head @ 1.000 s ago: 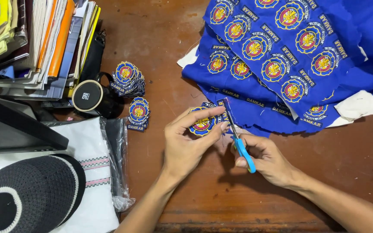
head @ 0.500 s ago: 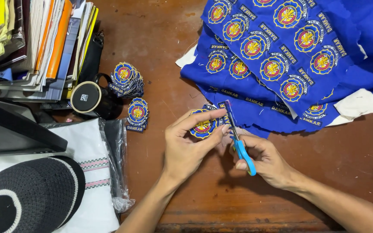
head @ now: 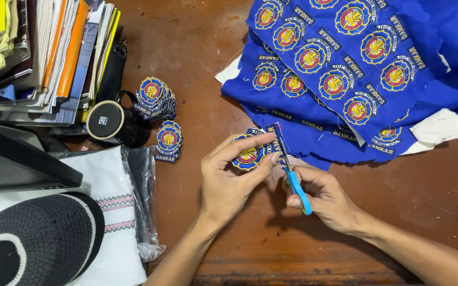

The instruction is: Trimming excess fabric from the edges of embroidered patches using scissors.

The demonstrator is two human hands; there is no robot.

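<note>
Holding the round embroidered patch (head: 248,155) in my left hand (head: 229,182), my right hand (head: 327,198) grips the blue-handled scissors (head: 291,172) at mid frame. I judge the blades may cut the stitched border, because my left fingertips (head: 263,139) sit very near.

You have two hands at work: your left hand (head: 229,182) pinches one round patch (head: 247,157), and your right hand (head: 327,198) holds one pair of blue-handled scissors (head: 294,180). At ten o'clock on the surface (head: 197,63) sit two small stacks of cut patches (head: 157,98), beside one black mug (head: 113,123). At one o'clock lies one blue cloth (head: 356,69) showing roughly a dozen uncut badges. One dark cap (head: 33,246) rests at eight o'clock.
</note>
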